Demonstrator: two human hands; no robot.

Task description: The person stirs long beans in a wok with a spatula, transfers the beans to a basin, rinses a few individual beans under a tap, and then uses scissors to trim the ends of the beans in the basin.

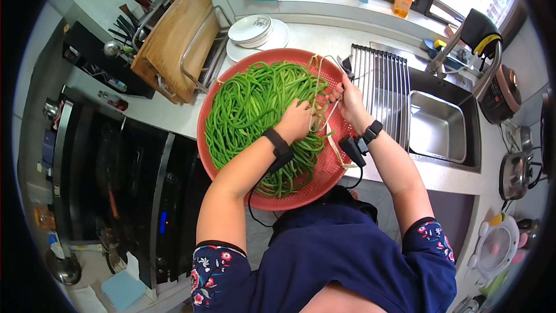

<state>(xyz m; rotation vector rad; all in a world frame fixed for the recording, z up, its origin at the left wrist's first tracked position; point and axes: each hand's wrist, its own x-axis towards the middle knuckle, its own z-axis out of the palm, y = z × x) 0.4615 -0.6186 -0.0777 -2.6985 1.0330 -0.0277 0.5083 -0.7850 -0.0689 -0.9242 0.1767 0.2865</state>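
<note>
A large round red plastic colander basket stands before me, tilted or flat I cannot tell, heaped with long green beans. My left hand reaches into the right part of the heap, its fingertips hidden by a pale tie and beans. Over the basket's right side is my right hand, with its fingers curled on a thin pale cord that loops between the hands. A black cable and a small dark object lie just beyond the right fingers.
Wooden cutting boards stand in a metal rack at the back left, beside stacked white plates. A roll-up drying rack borders the steel sink on the right. The black stove is at the left.
</note>
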